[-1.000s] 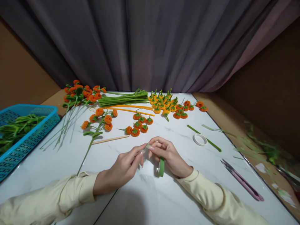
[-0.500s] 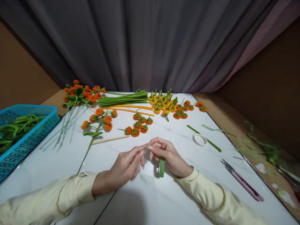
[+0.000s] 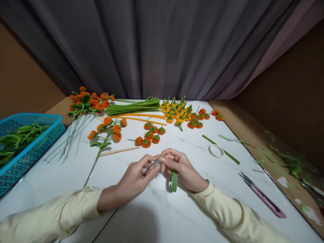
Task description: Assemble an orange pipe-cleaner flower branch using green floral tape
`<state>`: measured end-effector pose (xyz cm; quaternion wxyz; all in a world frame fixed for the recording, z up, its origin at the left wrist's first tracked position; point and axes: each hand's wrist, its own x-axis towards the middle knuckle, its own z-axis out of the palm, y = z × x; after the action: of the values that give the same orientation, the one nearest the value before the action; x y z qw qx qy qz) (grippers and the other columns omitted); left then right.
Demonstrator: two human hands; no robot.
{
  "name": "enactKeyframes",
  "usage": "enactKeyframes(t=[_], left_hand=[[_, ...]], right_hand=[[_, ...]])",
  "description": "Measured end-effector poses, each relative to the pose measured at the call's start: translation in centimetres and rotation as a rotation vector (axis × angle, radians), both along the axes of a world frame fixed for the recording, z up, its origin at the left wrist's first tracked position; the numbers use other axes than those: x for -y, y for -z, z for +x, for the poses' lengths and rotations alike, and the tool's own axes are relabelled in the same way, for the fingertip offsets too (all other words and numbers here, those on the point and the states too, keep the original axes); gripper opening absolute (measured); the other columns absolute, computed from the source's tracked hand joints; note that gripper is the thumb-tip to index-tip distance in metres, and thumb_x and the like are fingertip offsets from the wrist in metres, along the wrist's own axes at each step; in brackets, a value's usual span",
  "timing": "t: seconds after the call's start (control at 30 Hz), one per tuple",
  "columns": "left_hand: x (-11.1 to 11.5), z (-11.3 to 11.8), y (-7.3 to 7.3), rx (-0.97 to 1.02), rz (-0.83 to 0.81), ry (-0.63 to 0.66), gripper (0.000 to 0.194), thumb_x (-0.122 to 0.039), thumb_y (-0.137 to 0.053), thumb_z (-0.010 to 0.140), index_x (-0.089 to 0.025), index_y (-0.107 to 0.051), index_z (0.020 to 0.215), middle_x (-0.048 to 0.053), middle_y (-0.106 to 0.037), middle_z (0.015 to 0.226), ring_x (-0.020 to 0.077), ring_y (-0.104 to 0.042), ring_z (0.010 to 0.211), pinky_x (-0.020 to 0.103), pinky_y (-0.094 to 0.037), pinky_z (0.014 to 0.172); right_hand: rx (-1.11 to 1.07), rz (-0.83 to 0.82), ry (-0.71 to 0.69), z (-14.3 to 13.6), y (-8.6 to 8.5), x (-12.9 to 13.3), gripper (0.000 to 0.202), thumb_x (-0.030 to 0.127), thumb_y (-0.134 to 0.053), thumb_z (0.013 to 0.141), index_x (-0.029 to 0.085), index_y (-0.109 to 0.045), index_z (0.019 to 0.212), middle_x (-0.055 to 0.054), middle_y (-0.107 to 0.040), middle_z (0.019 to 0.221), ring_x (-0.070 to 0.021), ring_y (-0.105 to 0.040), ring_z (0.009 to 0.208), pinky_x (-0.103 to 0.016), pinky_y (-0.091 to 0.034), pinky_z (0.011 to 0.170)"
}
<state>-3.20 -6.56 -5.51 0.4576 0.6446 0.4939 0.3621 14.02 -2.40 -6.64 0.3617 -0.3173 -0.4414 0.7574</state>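
A long thin dark wire stem (image 3: 105, 225) runs from the bottom edge up beneath my left hand (image 3: 136, 177), whose thumb and fingers close round it. Its upper end meets my right hand (image 3: 181, 167) at the fingertips, where a bit of green shows. My right thumb and forefinger pinch the end of green floral tape there. The roll of green tape (image 3: 174, 181) hangs upright under my right palm, partly covered by the fingers. Beyond my hands lie orange fuzzy flower heads (image 3: 148, 135) with green caps.
At left stands a blue basket (image 3: 54, 131) of green leaves. A flower spray (image 3: 111, 130), wooden stick (image 3: 120, 151), green pipe cleaners (image 3: 134, 107) and yellow flower heads (image 3: 177, 111) lie further back. To the right are a white ring (image 3: 216, 151) and pink-handled snips (image 3: 263, 195).
My left fingers have shifted and opened a little along the wire, turning so that more of it shows. The wire's lower part has swung left. My right hand stays in place.
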Motion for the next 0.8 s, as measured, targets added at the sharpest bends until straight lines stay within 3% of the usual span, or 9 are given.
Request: enactKeyframes(t=[0.23,0.43,0.8], left_hand=[[-0.12,-0.17,0.21,-0.006,-0.025,-0.022,0.027,-0.036,-0.047,0.09,-0.013,-0.057,0.101,-0.008,-0.036,0.056,0.0061,-0.031,0.047,0.016,-0.025,0.043],[0.15,-0.13,0.31,0.047,-0.122,0.028,0.03,-0.041,-0.042,0.093,-0.015,-0.052,0.104,-0.01,-0.041,0.052,0.0042,-0.036,0.029,0.015,-0.029,0.031],[0.23,-0.2,0.5,0.087,-0.11,0.045,0.034,-0.041,-0.037,0.095,-0.016,-0.051,0.113,-0.009,-0.048,0.05,0.0055,-0.044,0.029,0.014,-0.036,0.031]], right_hand=[[0.027,-0.002,0.002,-0.1,-0.2,0.13,0.027,0.036,-0.073,0.075,0.015,-0.059,0.082,0.002,-0.062,0.059,-0.0053,-0.041,0.044,-0.021,-0.028,0.045],[0.019,-0.007,-0.004,-0.09,-0.25,0.13,0.027,0.037,-0.073,0.074,0.015,-0.059,0.081,0.002,-0.061,0.059,-0.0058,-0.04,0.044,-0.021,-0.027,0.045],[0.003,-0.006,-0.03,-0.07,-0.27,0.15,0.024,0.034,-0.073,0.076,0.014,-0.06,0.077,0.0,-0.063,0.058,-0.0057,-0.04,0.045,-0.021,-0.026,0.045]])
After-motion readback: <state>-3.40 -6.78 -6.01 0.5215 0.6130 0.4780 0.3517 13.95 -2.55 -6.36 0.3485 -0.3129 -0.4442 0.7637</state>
